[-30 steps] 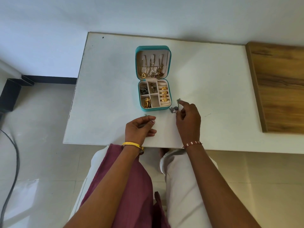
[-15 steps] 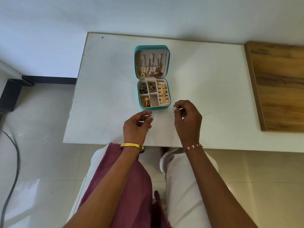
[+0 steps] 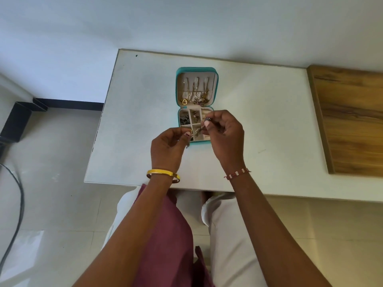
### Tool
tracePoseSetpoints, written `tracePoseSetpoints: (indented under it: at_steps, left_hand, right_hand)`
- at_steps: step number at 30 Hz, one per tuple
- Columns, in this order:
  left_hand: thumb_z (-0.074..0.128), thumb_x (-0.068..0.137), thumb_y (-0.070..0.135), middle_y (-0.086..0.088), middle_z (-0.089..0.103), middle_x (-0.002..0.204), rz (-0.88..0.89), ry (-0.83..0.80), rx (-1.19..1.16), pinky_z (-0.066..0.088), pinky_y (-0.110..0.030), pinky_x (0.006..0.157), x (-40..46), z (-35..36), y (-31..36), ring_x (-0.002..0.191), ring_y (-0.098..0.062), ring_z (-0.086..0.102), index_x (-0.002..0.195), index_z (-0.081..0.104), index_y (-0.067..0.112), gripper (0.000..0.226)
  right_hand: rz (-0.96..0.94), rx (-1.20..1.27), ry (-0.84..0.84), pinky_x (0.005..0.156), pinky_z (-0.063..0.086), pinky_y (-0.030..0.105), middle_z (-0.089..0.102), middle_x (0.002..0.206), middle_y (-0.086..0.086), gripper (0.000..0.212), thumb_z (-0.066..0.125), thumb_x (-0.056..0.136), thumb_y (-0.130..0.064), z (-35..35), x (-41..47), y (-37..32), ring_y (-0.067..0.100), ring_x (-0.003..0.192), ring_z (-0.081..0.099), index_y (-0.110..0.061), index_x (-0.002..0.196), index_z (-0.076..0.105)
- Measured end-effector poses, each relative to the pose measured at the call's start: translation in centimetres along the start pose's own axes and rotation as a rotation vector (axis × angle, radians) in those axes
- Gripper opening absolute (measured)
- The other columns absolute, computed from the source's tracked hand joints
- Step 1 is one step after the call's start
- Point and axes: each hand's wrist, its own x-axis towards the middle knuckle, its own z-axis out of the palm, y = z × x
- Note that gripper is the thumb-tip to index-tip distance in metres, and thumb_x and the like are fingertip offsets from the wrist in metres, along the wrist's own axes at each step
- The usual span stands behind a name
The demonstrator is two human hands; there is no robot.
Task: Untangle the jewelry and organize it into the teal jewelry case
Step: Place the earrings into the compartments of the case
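Here both hands' fingers pinch a small chain (image 3: 198,129) over the open teal case (image 3: 177,88) holding gold pieces.

Teal jewelry case (image 3: 178,88) lies open on the table — small silvery chain (image 3: 199,129), seemingly tangled, held above it.

case (image 3: 196,69) on table (image 3: 134,112), open, lid behind tray | my left hand (image 3: 167,150) before tray's left corner | my right hand (image 3: 224,137) over tray's right side | chain (image 3: 199,129) between both | board (image 3: 352,121) far right
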Motion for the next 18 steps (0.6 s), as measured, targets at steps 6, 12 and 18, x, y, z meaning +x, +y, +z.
tracePoseSetpoints:
  at_steps: [6,12,18]
  left_hand:
    - [0.058,0.086,0.006,0.000,0.068,0.083,-0.127,-0.018,-0.181,0.055,-0.023,0.077,0.9,-0.1,0.5,0.073,-0.007,0.066,0.086,0.065,0.014,0.011]
    - [0.056,0.087,0.008,-0.011,0.068,0.091,-0.266,-0.014,-0.259,0.054,-0.034,0.082,1.1,0.0,0.4,0.086,-0.024,0.066,0.089,0.064,0.013,0.009]
    - [0.056,0.087,0.009,-0.011,0.068,0.089,-0.304,-0.030,-0.285,0.055,-0.035,0.082,1.0,-0.1,0.2,0.085,-0.021,0.066,0.097,0.062,0.007,0.012]
  right_hand:
    - [0.076,-0.098,-0.037,0.075,0.058,0.037,0.069,0.100,0.012,0.012,0.057,0.086,-0.001,0.9,2.3,0.7,0.021,0.088,0.068,-0.012,0.090,0.060]
    - [0.082,-0.242,-0.099,0.082,0.056,0.040,0.069,0.100,0.013,0.016,0.060,0.084,0.001,1.4,3.3,1.3,0.023,0.090,0.067,-0.003,0.099,0.066]
    - [0.034,-0.342,-0.063,0.075,0.053,0.017,0.068,0.107,0.009,0.021,0.057,0.087,-0.002,0.4,2.4,0.9,0.011,0.091,0.060,-0.005,0.105,0.067]
